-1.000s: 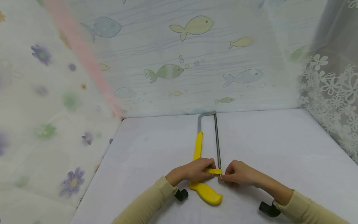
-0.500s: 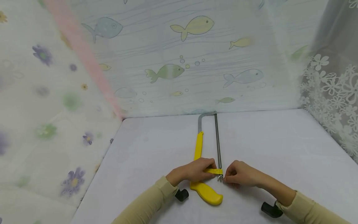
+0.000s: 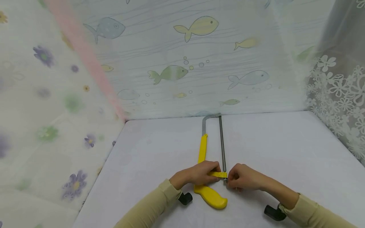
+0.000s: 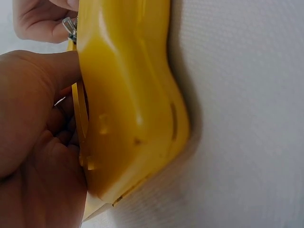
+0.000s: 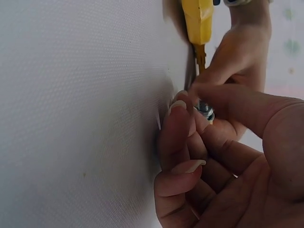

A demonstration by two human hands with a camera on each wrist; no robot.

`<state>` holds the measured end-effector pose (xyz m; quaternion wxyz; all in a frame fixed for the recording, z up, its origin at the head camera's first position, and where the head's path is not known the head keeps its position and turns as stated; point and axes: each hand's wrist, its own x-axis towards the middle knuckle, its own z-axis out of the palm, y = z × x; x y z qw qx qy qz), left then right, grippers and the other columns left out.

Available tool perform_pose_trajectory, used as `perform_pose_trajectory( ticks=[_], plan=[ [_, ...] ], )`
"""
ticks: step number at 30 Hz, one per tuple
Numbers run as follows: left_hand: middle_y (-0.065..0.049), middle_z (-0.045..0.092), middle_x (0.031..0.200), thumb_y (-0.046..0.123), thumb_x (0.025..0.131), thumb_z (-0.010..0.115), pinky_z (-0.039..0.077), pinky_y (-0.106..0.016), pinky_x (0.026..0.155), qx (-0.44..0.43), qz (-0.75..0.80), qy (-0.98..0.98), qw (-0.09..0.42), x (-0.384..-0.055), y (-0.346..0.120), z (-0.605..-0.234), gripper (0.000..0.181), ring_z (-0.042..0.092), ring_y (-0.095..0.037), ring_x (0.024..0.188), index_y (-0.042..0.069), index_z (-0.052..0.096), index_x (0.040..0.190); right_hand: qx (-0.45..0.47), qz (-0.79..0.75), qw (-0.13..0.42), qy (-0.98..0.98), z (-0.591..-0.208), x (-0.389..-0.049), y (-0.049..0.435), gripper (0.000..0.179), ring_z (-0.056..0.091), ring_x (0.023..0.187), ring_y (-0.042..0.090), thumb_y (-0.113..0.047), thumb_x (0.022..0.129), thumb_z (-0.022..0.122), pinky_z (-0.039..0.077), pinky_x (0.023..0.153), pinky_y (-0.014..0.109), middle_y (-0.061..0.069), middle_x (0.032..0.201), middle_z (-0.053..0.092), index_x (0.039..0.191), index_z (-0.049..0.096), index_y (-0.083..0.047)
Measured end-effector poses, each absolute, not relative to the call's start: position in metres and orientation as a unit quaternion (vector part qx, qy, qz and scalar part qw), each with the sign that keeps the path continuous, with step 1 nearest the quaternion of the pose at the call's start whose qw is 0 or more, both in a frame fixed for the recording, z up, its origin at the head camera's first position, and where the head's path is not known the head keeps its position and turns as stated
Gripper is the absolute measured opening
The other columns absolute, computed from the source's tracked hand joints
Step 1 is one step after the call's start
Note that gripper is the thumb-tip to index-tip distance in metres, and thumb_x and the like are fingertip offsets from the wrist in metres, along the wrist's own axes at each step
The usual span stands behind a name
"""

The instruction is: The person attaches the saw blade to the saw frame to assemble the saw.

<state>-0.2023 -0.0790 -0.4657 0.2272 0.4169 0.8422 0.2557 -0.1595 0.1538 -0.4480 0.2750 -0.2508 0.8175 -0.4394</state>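
Observation:
A hacksaw (image 3: pixel 202 147) with a yellow handle (image 3: pixel 212 198) lies flat, its dark blade (image 3: pixel 222 142) on the right side of the frame. My left hand (image 3: pixel 199 172) reaches across the frame and grips the short yellow bracket (image 3: pixel 219 174) at the blade's near end. Just below that bracket sits a small metal wing nut (image 3: pixel 225 181). My right hand (image 3: pixel 246 178) pinches at it with thumb and forefinger, the other fingers curled. The left wrist view shows the wing nut (image 4: pixel 70 28) against a right fingertip. Part of the threaded end (image 5: pixel 204 108) shows beneath my right thumb.
The white-covered table (image 3: pixel 159 145) surrounds the saw. Behind stands a fish-patterned curtain (image 3: pixel 171 47), close to the saw's far end. Flowered fabric (image 3: pixel 42 126) hangs left, lace (image 3: pixel 342 95) right. Black camera mounts (image 3: pixel 275 212) jut out below both wrists.
My right fingers drew slightly off the wing nut half a second ago, showing its wings, and are back close against it. The nut has turned. My left hand and the saw stay put.

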Motion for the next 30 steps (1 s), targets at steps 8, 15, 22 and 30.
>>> perform_pose_trajectory(
  ticks=[8,15,22,30],
  plan=[
    [0.011,0.061,0.098,0.020,0.101,0.067,0.043,-0.015,0.078,0.414,0.259,0.842,0.230,-0.2025,-0.0786,-0.4651,0.012,0.050,-0.003,0.083,0.015,0.059,0.109,-0.238,-0.428,0.268,0.829,-0.4470,-0.1586,0.1499,0.032,0.051,0.051,0.009,-0.029,0.095,0.073,0.041,0.049,0.023,0.000,0.059,0.061,0.071,0.072,-0.008],
    [0.011,0.061,0.098,0.020,0.101,0.067,0.044,-0.015,0.078,0.415,0.258,0.842,0.227,-0.2019,-0.0785,-0.4647,0.013,0.050,-0.003,0.083,0.015,0.059,0.110,-0.233,-0.435,0.266,0.828,-0.4447,-0.1572,0.1475,0.033,0.053,0.053,0.013,-0.026,0.096,0.071,0.044,0.049,0.025,0.002,0.061,0.063,0.071,0.072,-0.005],
    [0.010,0.061,0.099,0.021,0.102,0.067,0.044,-0.015,0.078,0.415,0.262,0.840,0.231,-0.2025,-0.0791,-0.4668,0.013,0.050,-0.003,0.083,0.015,0.058,0.111,-0.231,-0.433,0.264,0.830,-0.4453,-0.1576,0.1484,0.033,0.053,0.053,0.014,-0.027,0.096,0.071,0.044,0.049,0.025,0.002,0.061,0.063,0.070,0.072,-0.006],
    [0.010,0.060,0.097,0.021,0.101,0.067,0.043,-0.015,0.075,0.414,0.258,0.842,0.228,-0.2024,-0.0792,-0.4667,0.013,0.049,-0.003,0.081,0.015,0.059,0.110,-0.217,-0.417,0.265,0.842,-0.4457,-0.1579,0.1512,0.031,0.053,0.051,0.010,-0.029,0.095,0.072,0.043,0.050,0.025,0.000,0.061,0.063,0.072,0.073,-0.009]
  ],
)
